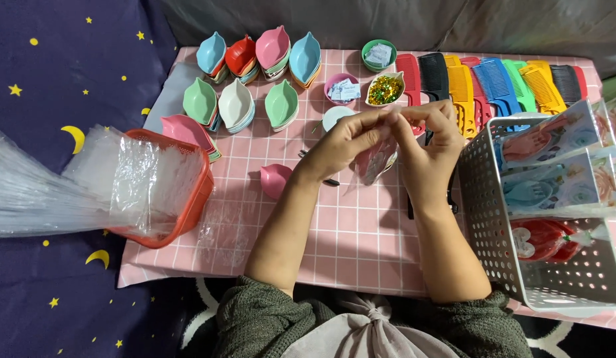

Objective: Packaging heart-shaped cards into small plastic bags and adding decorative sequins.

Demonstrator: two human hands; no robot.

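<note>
My left hand (344, 142) and my right hand (432, 142) meet above the middle of the pink gridded cloth (348, 245). Together they pinch the top of a small clear plastic bag (376, 162) that hangs between them. What is inside the bag is hard to make out. A pink leaf-shaped dish (275, 179) lies on the cloth just left of my left wrist. Behind my fingers stands a white leaf-shaped dish of gold and green sequins (385, 89).
Stacks of coloured leaf-shaped dishes (255, 73) fill the back left. A row of coloured combs (493, 83) lines the back right. A white perforated basket (553, 219) of packed sets stands right. A red basket (172, 189) of clear bags sits left. Small bowls (342, 88) hold white packets.
</note>
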